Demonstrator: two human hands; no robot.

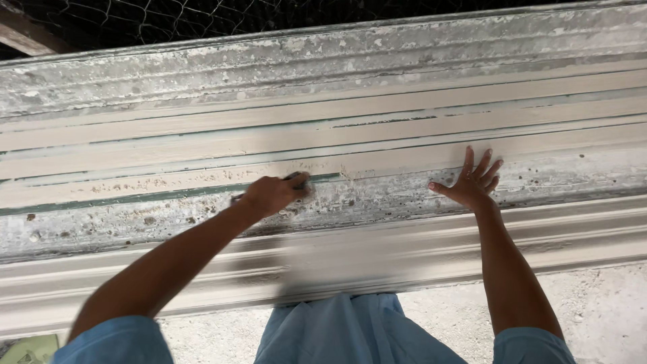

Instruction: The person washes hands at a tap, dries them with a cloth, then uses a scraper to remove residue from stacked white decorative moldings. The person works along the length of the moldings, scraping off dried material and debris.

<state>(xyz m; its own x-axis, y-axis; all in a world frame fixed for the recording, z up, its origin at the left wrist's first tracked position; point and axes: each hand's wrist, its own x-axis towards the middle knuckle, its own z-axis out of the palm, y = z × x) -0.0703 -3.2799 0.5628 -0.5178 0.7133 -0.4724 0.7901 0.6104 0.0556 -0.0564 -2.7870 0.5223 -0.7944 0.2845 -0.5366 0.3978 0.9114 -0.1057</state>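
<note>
A long moulded cornice-like slab (377, 128) with ridges and grooves lies across the whole view, beige in the middle and grey and flaking along its upper and lower bands. My left hand (273, 194) is closed around a small dark tool (298, 179), mostly hidden in the fist, whose tip presses on the slab where a beige ridge meets the rough grey band. My right hand (473, 183) rests flat on the same grey band further right, fingers spread, holding nothing. Both arms wear short light-blue sleeves.
Wire mesh (155, 20) and a wooden beam (27, 35) sit in the dark behind the slab's far edge. A smoother pale moulding (418, 249) runs along the near side. Speckled concrete floor (600, 310) shows below, with my light-blue clothing (350, 330) at the bottom.
</note>
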